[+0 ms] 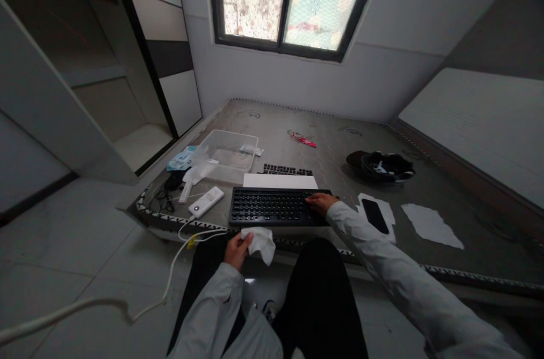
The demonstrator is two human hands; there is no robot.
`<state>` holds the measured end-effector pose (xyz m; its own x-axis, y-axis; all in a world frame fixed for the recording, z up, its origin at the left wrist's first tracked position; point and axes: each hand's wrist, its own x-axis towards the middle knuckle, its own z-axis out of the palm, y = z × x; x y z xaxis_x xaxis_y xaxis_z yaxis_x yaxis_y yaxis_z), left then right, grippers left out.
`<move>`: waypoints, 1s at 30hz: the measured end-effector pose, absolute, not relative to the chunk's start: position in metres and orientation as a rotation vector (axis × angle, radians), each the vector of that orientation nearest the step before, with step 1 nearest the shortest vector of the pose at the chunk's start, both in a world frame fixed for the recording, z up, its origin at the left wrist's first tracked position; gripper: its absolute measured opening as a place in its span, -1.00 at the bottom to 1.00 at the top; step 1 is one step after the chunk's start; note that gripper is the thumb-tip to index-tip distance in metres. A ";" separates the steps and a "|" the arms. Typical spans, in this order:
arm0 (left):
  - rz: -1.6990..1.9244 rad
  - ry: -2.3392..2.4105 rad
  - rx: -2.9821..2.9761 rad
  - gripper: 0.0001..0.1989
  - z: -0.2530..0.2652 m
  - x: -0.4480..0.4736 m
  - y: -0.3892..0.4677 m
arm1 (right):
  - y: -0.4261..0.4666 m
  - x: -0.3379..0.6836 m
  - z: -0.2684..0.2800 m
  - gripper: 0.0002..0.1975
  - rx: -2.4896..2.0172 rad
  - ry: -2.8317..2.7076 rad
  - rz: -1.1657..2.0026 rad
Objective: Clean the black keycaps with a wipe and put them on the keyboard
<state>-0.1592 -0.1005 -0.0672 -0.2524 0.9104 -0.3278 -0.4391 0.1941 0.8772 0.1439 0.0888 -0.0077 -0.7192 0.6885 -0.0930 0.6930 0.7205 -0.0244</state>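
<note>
A black keyboard (267, 207) lies along the front edge of the mattress, in front of my knees. My right hand (322, 202) is at its right end, fingers drawn together and touching the keys; whatever may be between the fingertips is too small to make out. Below the keyboard's front edge, my left hand (238, 250) pinches a crumpled white tissue (262, 244) over my lap. Directly behind the keyboard is a flat white box (280, 180). Beyond that box, small black keycaps (288, 170) sit in rows.
Left of the keyboard are a white power strip (206, 202) with its cord, a clear plastic bin (232, 152) and a blue packet (181, 158). To the right lie a phone (374, 216) on white paper, another paper sheet (432, 225) and a dark cap (382, 167). A red item (304, 140) lies farther back.
</note>
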 end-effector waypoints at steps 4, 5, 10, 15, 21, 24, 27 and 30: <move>1.397 1.225 0.544 -0.54 -0.073 -0.159 -0.100 | 0.086 0.141 -0.009 -0.68 1.198 2.804 -0.057; 1.407 1.232 0.549 -0.54 -0.073 -0.158 -0.100 | 0.084 0.140 -0.010 -0.67 1.214 2.797 -0.044; 1.411 1.265 0.569 -0.54 -0.075 -0.160 -0.100 | 0.068 0.146 -0.019 -0.50 1.309 2.788 0.041; 1.390 1.265 0.606 -0.59 -0.080 -0.163 -0.101 | 0.061 0.154 -0.039 -0.43 1.375 2.933 0.079; 1.425 1.250 0.578 -0.56 -0.085 -0.161 -0.100 | 0.042 0.148 -0.055 -0.55 1.646 2.964 0.252; 1.417 1.257 0.574 -0.56 -0.084 -0.160 -0.101 | 0.032 0.142 -0.059 -0.57 1.768 2.915 0.309; 1.415 1.277 0.610 -0.56 -0.083 -0.160 -0.102 | 0.028 0.136 -0.058 -0.57 1.771 2.892 0.291; 1.398 1.311 0.614 -0.54 -0.079 -0.160 -0.103 | 0.029 0.132 -0.052 -0.60 1.769 2.872 0.237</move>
<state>-0.1596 -0.1028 -0.0794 -0.2947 0.9116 -0.2865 -0.3443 0.1784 0.9218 0.1320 0.0290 -0.0523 -0.4320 0.8593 0.2737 0.8926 0.4508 -0.0063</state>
